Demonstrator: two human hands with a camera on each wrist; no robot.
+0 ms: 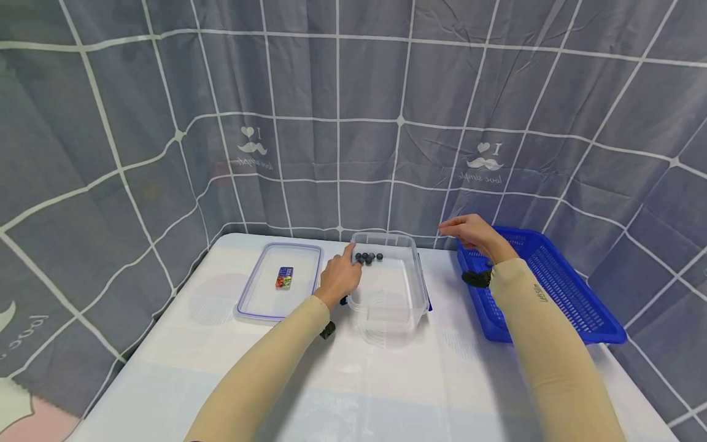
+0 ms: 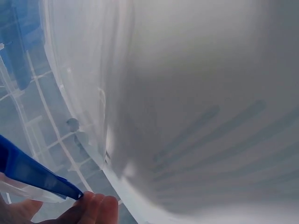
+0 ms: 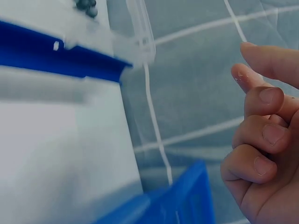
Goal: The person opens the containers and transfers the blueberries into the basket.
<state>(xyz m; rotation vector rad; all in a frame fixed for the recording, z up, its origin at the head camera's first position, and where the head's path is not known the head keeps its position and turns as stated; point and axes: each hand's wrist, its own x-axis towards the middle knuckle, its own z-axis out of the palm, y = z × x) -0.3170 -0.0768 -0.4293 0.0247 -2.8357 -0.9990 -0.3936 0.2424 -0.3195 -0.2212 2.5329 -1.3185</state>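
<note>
From the head view, the left hand grips the near-left rim of the clear box on the table; dark balls sit at the box's far end. The right hand hovers above the blue basket, holding nothing. A lid lies left of the box.

Left wrist: fingertips against the box wall, blurred.

Right wrist: fingers curl loosely, seemingly empty.
</note>
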